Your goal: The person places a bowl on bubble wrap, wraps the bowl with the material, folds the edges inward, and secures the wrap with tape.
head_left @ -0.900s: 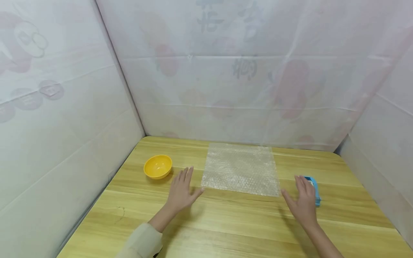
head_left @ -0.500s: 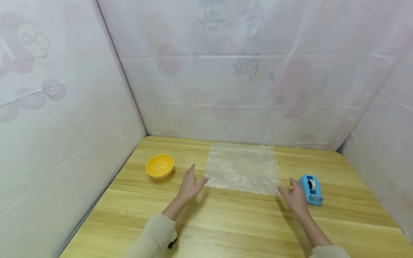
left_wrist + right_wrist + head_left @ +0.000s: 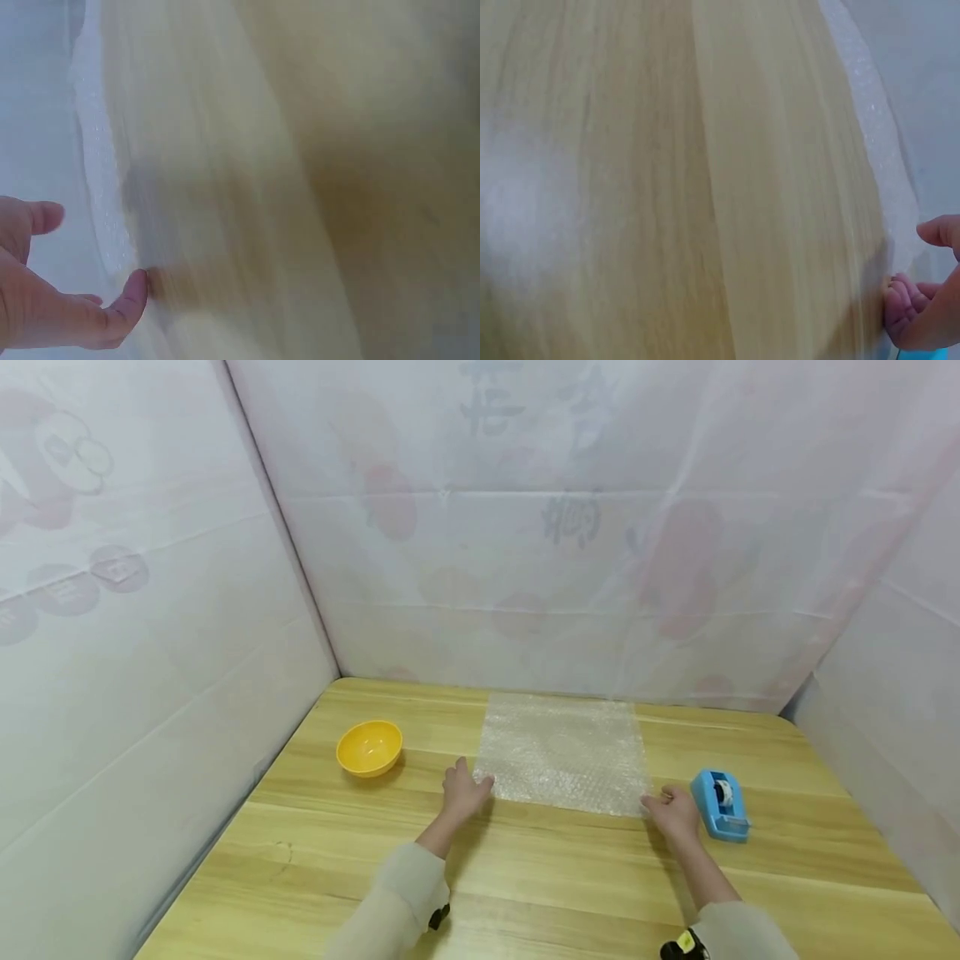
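Where left hand [image 3: 463, 795] and right hand [image 3: 676, 816], thumbs parted from fingers, flank the bubble wrap [image 3: 564, 753], I judge the step reaching; next, pinching.

The right hand [image 3: 931, 319] is showing at lower right — fingers bent, thumb standing apart — near a translucent sheet [image 3: 877, 131] that is lying on the wood-grained table [image 3: 660, 187].

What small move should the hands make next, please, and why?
Probably pinch the bubble wrap by its near corners: it lies flat on the table, the left hand and right hand are at those corners, and neither appears to grip it yet.
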The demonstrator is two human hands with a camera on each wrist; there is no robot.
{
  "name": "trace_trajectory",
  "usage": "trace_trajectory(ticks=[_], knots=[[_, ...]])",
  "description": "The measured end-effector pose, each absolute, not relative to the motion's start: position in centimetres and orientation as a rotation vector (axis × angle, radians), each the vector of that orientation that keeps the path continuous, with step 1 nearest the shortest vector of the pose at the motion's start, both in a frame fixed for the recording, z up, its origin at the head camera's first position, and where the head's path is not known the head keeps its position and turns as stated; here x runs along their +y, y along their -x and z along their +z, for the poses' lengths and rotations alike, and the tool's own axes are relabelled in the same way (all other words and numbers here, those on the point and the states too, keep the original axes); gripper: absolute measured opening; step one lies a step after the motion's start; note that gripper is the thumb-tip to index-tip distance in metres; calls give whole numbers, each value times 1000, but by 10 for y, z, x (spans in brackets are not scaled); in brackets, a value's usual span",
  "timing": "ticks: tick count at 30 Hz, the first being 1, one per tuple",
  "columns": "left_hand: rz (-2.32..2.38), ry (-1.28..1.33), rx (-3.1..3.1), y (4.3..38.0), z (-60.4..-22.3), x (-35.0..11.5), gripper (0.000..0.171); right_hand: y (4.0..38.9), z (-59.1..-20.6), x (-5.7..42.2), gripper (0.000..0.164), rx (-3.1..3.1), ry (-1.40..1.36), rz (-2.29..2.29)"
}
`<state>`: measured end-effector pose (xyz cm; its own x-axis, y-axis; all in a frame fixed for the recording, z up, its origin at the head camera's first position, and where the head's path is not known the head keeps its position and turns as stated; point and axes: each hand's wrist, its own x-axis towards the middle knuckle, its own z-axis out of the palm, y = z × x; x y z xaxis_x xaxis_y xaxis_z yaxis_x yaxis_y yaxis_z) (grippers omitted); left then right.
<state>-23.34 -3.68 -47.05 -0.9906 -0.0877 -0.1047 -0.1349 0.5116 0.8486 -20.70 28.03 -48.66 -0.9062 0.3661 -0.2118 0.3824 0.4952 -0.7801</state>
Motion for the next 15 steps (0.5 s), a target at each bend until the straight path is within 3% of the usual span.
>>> trace_trajectory(ticks=[8,15], knots=[[1449,351,2752,241,-474,-38,56,213,-491,265,50,2732,-782,-1406],[1453,376,2788,242,-477,-42,33,210,-493,262,23,2795,-843,-1387]])
